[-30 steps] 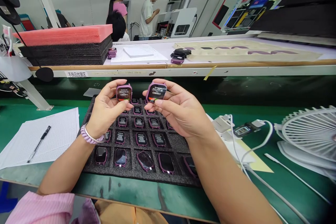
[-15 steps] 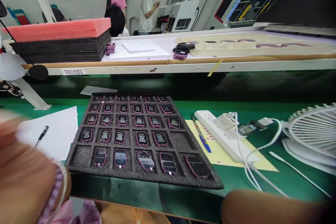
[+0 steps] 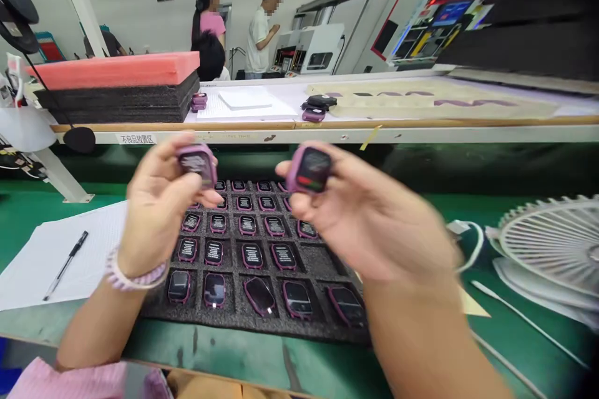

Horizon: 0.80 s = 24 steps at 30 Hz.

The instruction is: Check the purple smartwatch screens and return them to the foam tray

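My left hand (image 3: 161, 199) pinches a purple-framed smartwatch body (image 3: 198, 165) whose dark screen shows blurred white text. In my right hand (image 3: 369, 218) is a second purple smartwatch body (image 3: 311, 169), its screen lit with a red and a green patch low down. Both watches are held up above the far part of a black foam tray (image 3: 234, 319). Rows of purple watch bodies lie in the tray's pockets; those farther back show white text, while a nearest-row watch (image 3: 214, 290) has a dark screen. My hands and forearms cover the tray's left and right sides.
Paper with a black pen (image 3: 65, 265) lies left of the tray. A white fan (image 3: 552, 249) and a white cable (image 3: 528, 321) are at right. Above runs a shelf (image 3: 253, 135) with a pink-topped foam stack (image 3: 116, 72) and watch parts (image 3: 318, 106). Several people are beyond.
Both hands have come from the lower edges of the view up over the tray, each now showing a watch. The view has tilted slightly, so the shelf sits lower.
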{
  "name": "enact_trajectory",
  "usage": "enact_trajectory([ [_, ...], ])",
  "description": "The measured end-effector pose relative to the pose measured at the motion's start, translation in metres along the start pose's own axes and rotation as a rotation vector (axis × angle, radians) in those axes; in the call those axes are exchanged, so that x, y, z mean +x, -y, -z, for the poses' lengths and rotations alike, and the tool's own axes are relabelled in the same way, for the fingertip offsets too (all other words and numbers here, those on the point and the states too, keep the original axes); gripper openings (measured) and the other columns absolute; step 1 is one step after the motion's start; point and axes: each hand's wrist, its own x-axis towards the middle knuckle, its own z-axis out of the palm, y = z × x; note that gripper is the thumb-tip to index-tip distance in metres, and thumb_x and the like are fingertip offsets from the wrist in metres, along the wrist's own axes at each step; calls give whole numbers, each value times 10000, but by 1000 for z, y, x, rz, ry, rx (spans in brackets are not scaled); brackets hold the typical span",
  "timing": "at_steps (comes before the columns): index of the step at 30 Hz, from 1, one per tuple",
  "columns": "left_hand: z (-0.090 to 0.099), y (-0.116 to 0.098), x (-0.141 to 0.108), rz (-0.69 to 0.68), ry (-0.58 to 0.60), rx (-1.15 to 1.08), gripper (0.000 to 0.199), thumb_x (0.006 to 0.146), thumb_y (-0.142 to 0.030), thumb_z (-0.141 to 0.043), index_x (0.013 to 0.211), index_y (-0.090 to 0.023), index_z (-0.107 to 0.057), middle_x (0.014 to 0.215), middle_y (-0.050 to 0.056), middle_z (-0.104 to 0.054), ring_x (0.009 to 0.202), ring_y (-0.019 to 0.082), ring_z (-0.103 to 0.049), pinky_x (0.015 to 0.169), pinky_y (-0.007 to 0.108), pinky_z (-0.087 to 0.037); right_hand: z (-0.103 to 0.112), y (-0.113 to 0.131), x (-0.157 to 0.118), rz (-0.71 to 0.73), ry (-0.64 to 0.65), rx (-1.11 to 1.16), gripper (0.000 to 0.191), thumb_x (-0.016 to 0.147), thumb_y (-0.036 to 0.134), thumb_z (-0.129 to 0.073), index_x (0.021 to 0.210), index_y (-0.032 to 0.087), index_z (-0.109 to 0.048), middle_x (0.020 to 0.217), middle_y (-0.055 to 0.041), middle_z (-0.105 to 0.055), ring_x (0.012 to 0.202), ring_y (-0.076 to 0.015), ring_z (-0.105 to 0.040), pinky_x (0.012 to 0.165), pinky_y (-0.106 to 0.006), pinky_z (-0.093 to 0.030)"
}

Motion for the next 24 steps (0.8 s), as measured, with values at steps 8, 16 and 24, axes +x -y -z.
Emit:
enact_trajectory([
  [8, -17, 40, 4, 200, 103, -34, 518, 807, -127, -701, 1290, -171, -522, 1098, 46, -647, 714, 86, -684, 691, 147, -607, -7, -40, 20, -160, 103, 140, 595, 755, 200, -840, 1267, 182, -537, 1044, -55, -689, 701, -125, -651, 646, -205, -552],
  [16, -16, 38, 4, 175, 104, -20, 490, 786, -125, -709, 1239, -167, -526, 1093, 46, -663, 720, 88, -688, 707, 153, -612, -8, -39, 18, -108, 145, 129, 496, 781, 145, -765, 1234, 187, -568, 1022, -29, -686, 742, -119, -670, 707, -199, -569],
  [24, -17, 38, 3, 178, 98, -1, 465, 796, -182, -740, 1214, -168, -537, 1092, 58, -667, 722, 88, -676, 701, 157, -607, -7, -39, 18, -86, 150, 80, 493, 811, 224, -830, 1235, 192, -582, 1054, -51, -679, 742, -140, -667, 697, -239, -570],
])
